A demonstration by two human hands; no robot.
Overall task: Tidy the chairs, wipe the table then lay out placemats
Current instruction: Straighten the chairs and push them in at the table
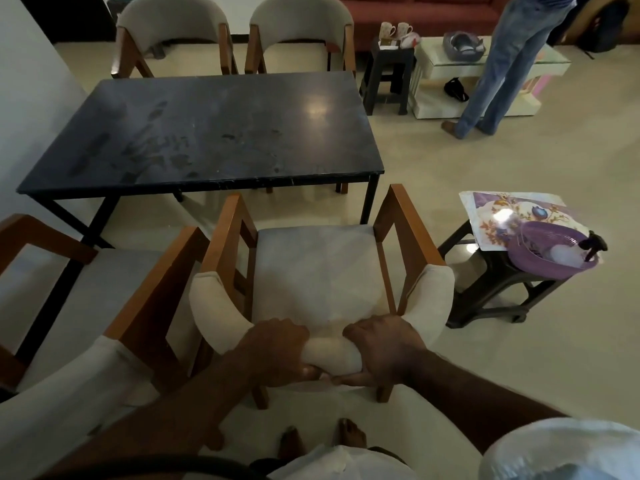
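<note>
A wooden chair (pixel 317 271) with a cream padded back and grey seat stands in front of me, pulled back from the near side of the black table (pixel 207 133). My left hand (pixel 277 348) and my right hand (pixel 384 344) both grip the top of its curved backrest, close together. The table top shows smudges and streaks. A second like chair (pixel 104 299) stands at my left, close beside the first. Two more chairs (pixel 173 32) (pixel 301 32) are tucked at the table's far side. Floral placemats (pixel 498 213) lie stacked on a dark stool (pixel 491 289) to the right.
A purple basket (pixel 550 251) with a spray bottle sits on the placemats. A person (pixel 502 64) in jeans stands at the back right by a white low table (pixel 450 64). Another dark stool (pixel 388 74) holds two mugs. A wall runs along the left.
</note>
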